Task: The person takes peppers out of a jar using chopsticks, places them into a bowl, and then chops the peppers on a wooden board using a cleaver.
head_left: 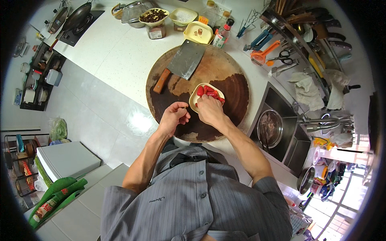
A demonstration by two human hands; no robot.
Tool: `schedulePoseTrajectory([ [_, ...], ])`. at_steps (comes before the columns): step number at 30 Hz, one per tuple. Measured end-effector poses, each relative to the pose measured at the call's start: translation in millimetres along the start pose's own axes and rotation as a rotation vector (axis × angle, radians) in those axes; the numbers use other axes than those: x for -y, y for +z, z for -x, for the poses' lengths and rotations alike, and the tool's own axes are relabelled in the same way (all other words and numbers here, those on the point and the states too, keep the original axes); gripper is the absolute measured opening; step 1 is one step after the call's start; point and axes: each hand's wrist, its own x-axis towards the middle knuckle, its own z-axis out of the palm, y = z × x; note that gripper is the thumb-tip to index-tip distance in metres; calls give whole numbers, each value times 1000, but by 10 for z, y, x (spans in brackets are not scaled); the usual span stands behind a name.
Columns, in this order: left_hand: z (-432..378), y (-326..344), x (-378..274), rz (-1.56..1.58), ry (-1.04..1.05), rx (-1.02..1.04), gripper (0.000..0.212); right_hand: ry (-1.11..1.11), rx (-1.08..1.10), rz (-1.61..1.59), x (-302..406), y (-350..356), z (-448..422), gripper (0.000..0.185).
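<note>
A small cream dish (194,104) holding several red chili peppers (208,90) stands on the round wooden chopping block (232,105). My right hand (209,109) reaches into the dish, its fingertips among the peppers; whether they grip one is hidden. Left of the dish, over the block's near edge, my left hand (176,116) is curled with thumb and forefinger close together, and a tiny thing seems to be between them, too small to name. Beyond my hands a cleaver (187,60) with a wooden handle lies flat on the block.
Behind the block stand a cream tray (198,31), a sauce bottle (222,36), a bowl of dark bits (153,16) and a bowl of white grains (183,16). At right is a steel sink (283,120) with a bowl inside. A wok (77,18) rests at the far left.
</note>
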Motion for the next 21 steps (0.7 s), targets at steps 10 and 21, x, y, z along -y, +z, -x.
schedulePoseTrajectory([
  [10, -117, 377, -157, -39, 20, -4, 9, 284, -52, -1761, -308, -170, 271, 35],
  [21, -250, 522, -49, -10, -110, 252, 16, 199, -149, -1859, -262, 10, 538, 27],
])
